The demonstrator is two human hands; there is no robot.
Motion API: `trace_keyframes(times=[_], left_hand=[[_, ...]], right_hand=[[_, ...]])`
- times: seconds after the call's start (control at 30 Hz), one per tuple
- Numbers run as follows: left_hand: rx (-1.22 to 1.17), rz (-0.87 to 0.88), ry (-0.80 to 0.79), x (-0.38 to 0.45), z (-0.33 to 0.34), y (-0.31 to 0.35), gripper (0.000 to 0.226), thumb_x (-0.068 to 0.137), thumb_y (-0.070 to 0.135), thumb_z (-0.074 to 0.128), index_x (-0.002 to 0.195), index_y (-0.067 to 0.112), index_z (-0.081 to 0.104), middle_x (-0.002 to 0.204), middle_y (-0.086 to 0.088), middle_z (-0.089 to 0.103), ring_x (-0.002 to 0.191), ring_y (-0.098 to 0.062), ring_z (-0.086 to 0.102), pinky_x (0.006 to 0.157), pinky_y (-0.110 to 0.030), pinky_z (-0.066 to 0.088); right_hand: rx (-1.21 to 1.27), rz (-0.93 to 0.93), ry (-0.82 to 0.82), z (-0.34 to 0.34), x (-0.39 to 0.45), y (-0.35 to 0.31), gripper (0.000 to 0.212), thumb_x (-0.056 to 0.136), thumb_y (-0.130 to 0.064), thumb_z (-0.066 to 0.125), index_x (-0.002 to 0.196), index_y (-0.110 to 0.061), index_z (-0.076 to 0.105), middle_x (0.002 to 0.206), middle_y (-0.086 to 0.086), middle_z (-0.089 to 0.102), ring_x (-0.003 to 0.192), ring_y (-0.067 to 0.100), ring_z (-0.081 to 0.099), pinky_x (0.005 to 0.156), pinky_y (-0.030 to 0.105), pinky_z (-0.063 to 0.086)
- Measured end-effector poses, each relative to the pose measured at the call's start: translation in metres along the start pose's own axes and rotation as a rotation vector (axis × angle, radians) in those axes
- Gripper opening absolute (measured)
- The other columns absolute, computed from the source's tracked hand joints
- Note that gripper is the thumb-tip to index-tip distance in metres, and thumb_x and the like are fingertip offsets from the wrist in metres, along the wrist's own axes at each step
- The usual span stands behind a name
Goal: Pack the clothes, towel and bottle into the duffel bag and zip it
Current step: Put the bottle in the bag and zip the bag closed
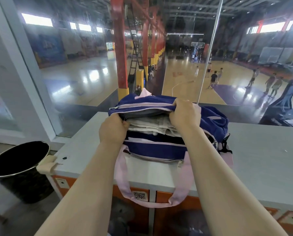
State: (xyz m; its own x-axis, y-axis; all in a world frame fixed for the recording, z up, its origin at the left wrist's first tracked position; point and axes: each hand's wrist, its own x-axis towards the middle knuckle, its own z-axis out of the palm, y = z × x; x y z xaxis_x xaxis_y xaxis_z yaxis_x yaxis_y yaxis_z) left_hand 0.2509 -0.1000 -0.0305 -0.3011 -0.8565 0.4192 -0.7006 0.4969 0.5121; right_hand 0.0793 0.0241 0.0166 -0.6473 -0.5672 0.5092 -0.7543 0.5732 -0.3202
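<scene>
Bottle unseen inside duffel bag (156, 149)

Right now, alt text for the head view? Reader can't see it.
Two bare hands work at the open top of a navy and pink duffel bag on a grey counter: the left hand pinches at the zip's end, the right hand grips the far flap. Folded pale clothes show inside. A black bin stands at left.

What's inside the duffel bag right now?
Inside the duffel bag, folded pale clothes fill the opening. Anything beneath them, bottle included, is covered.
</scene>
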Motion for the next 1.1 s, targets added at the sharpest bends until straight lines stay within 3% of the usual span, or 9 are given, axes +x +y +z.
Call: trace_keyframes(times=[0.13,0.23,0.5,0.67,0.77,0.9,0.97,1.1], left_hand=[[-0.026,-0.033,0.002,-0.002,0.003,-0.007,0.028,0.083,0.020,0.056,0.059,0.018,0.041,0.057,0.002,0.043,0.064,-0.029,0.050,0.055,-0.030,0.029],[-0.047,-0.038,0.014,-0.002,0.004,-0.006,0.017,0.083,0.020,0.056,0.070,0.014,0.046,0.068,-0.003,0.051,0.067,-0.028,0.048,0.058,-0.031,0.031],[-0.024,0.023,0.011,-0.007,0.005,0.000,0.014,0.091,0.022,0.053,0.082,0.015,0.044,0.077,-0.003,0.051,0.071,-0.025,0.046,0.063,-0.034,0.033],[-0.184,0.230,-0.041,-0.012,0.011,0.026,0.020,0.091,0.034,0.054,0.077,0.022,0.050,0.069,0.009,0.053,0.069,-0.017,0.052,0.064,-0.030,0.036],[-0.176,0.445,-0.073,-0.019,0.010,0.048,0.022,0.091,0.036,0.053,0.073,0.023,0.054,0.061,0.007,0.054,0.063,-0.015,0.051,0.059,-0.032,0.040],[-0.159,0.701,-0.146,-0.040,0.008,0.086,0.022,0.090,0.036,0.052,0.071,0.027,0.052,0.065,0.009,0.055,0.063,-0.012,0.051,0.057,-0.031,0.038],[-0.144,0.763,-0.178,-0.049,0.010,0.102,0.020,0.090,0.035,0.050,0.071,0.030,0.049,0.064,0.010,0.053,0.061,-0.011,0.049,0.056,-0.030,0.036],[-0.216,0.757,-0.319,-0.059,0.020,0.117,0.012,0.089,0.032,0.054,0.080,0.026,0.058,0.073,0.008,0.061,0.066,-0.014,0.054,0.063,-0.034,0.046]], right_hand=[[0.016,0.004,-0.012,-0.004,-0.005,0.001,0.018,0.083,-0.020,0.058,0.099,-0.021,0.064,0.101,0.007,0.064,0.075,0.021,0.045,0.069,0.028,0.035],[0.030,0.014,-0.027,-0.007,-0.009,0.004,0.019,0.084,-0.018,0.056,0.101,-0.018,0.064,0.108,0.008,0.061,0.078,0.021,0.040,0.068,0.029,0.037],[-0.010,-0.032,0.008,-0.012,-0.019,-0.004,0.022,0.087,-0.016,0.060,0.109,-0.014,0.062,0.103,0.007,0.065,0.092,0.026,0.058,0.077,0.034,0.051],[0.042,-0.085,-0.121,-0.015,-0.019,0.007,0.023,0.086,-0.022,0.059,0.108,-0.017,0.062,0.101,0.005,0.065,0.090,0.026,0.061,0.084,0.039,0.051],[0.095,-0.118,-0.217,-0.019,-0.023,0.017,0.029,0.086,-0.030,0.058,0.114,-0.021,0.058,0.108,0.002,0.065,0.098,0.026,0.059,0.093,0.039,0.044],[0.023,-0.101,-0.184,-0.027,-0.027,0.034,0.033,0.087,-0.040,0.054,0.115,-0.022,0.054,0.110,0.003,0.065,0.104,0.028,0.057,0.099,0.042,0.032],[0.067,-0.073,-0.226,-0.033,-0.029,0.048,0.034,0.088,-0.042,0.053,0.116,-0.023,0.053,0.111,0.001,0.065,0.105,0.026,0.057,0.100,0.041,0.030],[0.254,-0.026,-0.360,-0.049,-0.035,0.080,0.038,0.082,-0.040,0.057,0.118,-0.031,0.055,0.120,-0.008,0.061,0.113,0.016,0.053,0.103,0.037,0.038]])
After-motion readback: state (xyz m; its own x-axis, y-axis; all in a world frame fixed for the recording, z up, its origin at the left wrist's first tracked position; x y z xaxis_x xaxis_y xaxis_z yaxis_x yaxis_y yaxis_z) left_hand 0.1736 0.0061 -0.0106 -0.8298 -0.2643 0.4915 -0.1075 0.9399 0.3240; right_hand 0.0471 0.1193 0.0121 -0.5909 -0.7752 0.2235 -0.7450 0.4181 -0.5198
